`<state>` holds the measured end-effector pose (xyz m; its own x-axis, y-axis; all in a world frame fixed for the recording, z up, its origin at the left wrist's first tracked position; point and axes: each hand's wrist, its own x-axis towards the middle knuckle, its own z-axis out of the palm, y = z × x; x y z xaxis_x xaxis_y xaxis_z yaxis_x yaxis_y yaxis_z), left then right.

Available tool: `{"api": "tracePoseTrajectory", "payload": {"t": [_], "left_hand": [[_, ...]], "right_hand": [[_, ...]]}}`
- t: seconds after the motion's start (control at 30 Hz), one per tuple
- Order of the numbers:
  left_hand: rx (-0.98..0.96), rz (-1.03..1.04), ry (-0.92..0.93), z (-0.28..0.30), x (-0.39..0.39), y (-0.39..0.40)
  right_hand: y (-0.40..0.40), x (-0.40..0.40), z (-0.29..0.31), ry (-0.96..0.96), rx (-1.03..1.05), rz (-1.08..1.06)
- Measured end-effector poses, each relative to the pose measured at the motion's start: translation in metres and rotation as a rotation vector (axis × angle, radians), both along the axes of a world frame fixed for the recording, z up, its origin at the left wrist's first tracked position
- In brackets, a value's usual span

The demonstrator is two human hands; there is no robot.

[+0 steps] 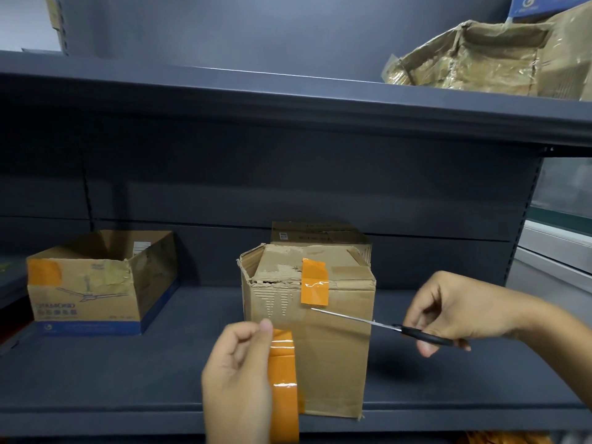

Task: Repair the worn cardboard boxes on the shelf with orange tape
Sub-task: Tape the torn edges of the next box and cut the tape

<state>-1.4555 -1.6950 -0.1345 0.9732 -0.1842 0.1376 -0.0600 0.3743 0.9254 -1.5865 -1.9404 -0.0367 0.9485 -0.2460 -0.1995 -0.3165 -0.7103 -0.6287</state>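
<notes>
Head view
Worn box (333,341): stands at the near edge of the dark shelf (128,373), top front edge torn — an orange patch (315,286) folds over that edge.
Left hand (237,376): pinches the top of an orange tape strip (283,379) hanging just in front of the box's left front edge.
Right hand (455,310): grips black-handled scissors (384,326), blades together, tip near the patch's lower edge.
Open room: bare shelf lies between this box and the patched open box (96,283) far left — also to the right.
</notes>
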Motion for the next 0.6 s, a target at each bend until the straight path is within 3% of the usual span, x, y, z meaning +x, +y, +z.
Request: {"api": "tracePoseTrajectory", "payload": {"t": [0.2, 0.33, 0.6], "left_hand": [[0.012, 0.254, -0.204, -0.007, 0.029, 0.032], [0.105, 0.272, -0.378, -0.013, 0.05, 0.052], [0.304, 0.266, -0.464, -0.013, 0.089, 0.073]], "right_hand": [[0.0, -0.018, -0.016, -0.036, 0.042, 0.008], [0.002, -0.024, -0.026, -0.04, 0.074, 0.002], [-0.006, -0.035, -0.041, -0.082, 0.091, -0.026]]}}
